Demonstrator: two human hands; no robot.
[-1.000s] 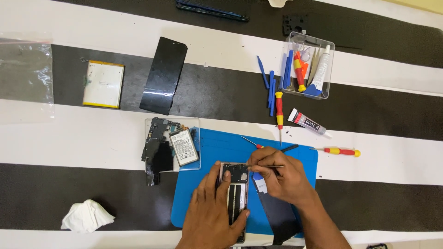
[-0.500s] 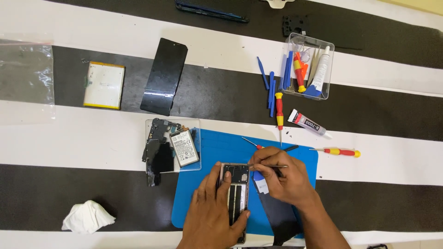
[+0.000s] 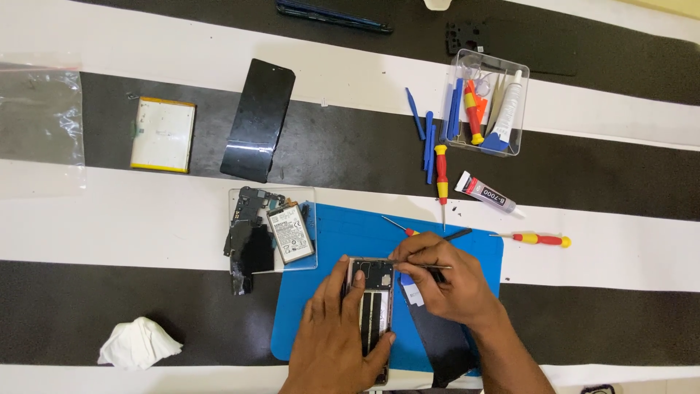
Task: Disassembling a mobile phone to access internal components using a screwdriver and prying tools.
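A: Anything different from a moment ago?

B: Very little. The left hand point(image 3: 343, 343) stays wrapped around the opened phone point(image 3: 370, 306) on the blue mat point(image 3: 343, 233), thumb on one long edge and fingers curled over the other. The right hand point(image 3: 448, 288) remains just beside it, fingertips pinched on thin metal tweezers point(image 3: 426, 265) whose tips point at the phone's upper end. It looks shifted a touch, no more. Nothing on the table has moved.

A: So where is the phone exactly?

B: Flat on the mat's lower middle, back off, insides showing, between the two hands. A dark panel point(image 3: 437, 343) lies under the right wrist.

A: And the containers?

B: Two. A clear lid-like tray point(image 3: 310, 193) overlaps the mat's left edge; it holds a small battery point(image 3: 290, 233) and black phone parts point(image 3: 251, 248) that spill over its lower rim. A clear plastic box point(image 3: 481, 102) up right holds blue pry tools, a red-and-yellow screwdriver, a white tube and what seem to be tweezers.

A: Around the box?

B: More blue pry tools point(image 3: 426, 138) and a screwdriver point(image 3: 441, 175) just left of it, a glue tube point(image 3: 485, 193) below.
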